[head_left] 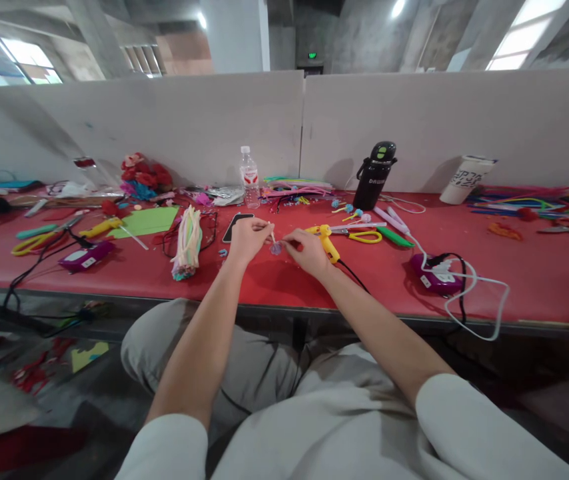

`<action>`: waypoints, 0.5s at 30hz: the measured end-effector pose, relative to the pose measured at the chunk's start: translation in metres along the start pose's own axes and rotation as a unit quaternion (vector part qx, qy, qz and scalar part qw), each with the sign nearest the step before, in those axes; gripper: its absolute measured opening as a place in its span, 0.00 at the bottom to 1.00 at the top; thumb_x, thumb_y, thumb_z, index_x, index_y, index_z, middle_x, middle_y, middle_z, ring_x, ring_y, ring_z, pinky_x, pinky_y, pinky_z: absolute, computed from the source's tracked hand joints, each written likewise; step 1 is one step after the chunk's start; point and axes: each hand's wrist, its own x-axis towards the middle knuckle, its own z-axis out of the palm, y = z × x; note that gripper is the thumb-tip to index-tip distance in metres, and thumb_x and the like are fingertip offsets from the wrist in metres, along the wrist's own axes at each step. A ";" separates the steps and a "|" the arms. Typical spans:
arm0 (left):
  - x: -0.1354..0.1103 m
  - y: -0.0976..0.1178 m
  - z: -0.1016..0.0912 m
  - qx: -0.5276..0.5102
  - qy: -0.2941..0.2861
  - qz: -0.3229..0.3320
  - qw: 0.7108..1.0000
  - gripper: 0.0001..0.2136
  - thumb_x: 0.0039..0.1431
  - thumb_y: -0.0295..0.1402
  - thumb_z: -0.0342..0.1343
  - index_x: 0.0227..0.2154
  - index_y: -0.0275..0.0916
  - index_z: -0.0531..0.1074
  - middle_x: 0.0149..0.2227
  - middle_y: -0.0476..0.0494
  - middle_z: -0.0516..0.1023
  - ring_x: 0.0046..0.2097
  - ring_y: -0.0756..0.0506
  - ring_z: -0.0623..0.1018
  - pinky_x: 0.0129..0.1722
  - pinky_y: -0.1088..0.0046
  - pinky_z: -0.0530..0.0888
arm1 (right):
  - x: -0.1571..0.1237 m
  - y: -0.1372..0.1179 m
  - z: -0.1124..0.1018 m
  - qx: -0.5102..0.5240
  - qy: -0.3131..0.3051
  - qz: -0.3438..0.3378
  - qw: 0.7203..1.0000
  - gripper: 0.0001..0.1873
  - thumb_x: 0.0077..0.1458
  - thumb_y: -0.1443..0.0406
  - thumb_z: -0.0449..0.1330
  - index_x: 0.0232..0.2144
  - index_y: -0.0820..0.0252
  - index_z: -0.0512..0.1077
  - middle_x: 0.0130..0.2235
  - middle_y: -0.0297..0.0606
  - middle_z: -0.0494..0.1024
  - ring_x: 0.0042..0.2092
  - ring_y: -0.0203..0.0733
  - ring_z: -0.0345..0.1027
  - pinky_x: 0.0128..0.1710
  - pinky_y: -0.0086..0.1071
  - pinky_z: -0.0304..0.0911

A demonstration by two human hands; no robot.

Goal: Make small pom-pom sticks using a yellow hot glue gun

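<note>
Both my hands meet over the red table [514, 267] near its front edge. My left hand [248, 239] is closed in a pinch on a thin white stick that ends in a small bluish-purple craft piece [276, 248]. My right hand [308, 251] is closed too, its fingertips pinching the same small piece from the right. A yellow glue gun [326, 240] lies just behind my right hand. A bundle of pale pipe cleaners [187, 243] lies to the left of my left hand, and a dark phone [237, 226] lies flat beyond it.
Scissors with yellow handles [359, 233], a green tool [394, 237], a black bottle [374, 177], a clear water bottle [250, 177], a white cup [466, 179] and purple power adapters [437, 275] with cables lie about. Red paper flowers [143, 175] and green paper [147, 221] sit left. A grey partition backs the table.
</note>
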 end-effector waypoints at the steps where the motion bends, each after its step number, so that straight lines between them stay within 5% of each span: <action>1: 0.000 0.000 0.000 0.001 -0.003 0.000 1.000 0.10 0.50 0.38 0.62 0.26 0.34 0.76 0.24 0.43 0.78 0.27 0.44 0.80 0.29 0.69 0.79 | 0.000 0.000 0.000 -0.005 -0.002 -0.001 1.000 0.08 0.59 0.64 0.56 0.33 0.58 0.75 0.33 0.39 0.76 0.36 0.40 0.68 0.39 0.34 0.64; 15: 0.001 -0.003 0.000 -0.023 -0.002 -0.009 1.000 0.11 0.50 0.39 0.62 0.26 0.34 0.75 0.24 0.42 0.79 0.27 0.44 0.80 0.31 0.67 0.80 | 0.000 -0.002 -0.002 -0.050 -0.026 -0.029 0.998 0.10 0.62 0.64 0.54 0.34 0.59 0.76 0.34 0.42 0.76 0.38 0.43 0.68 0.42 0.36 0.63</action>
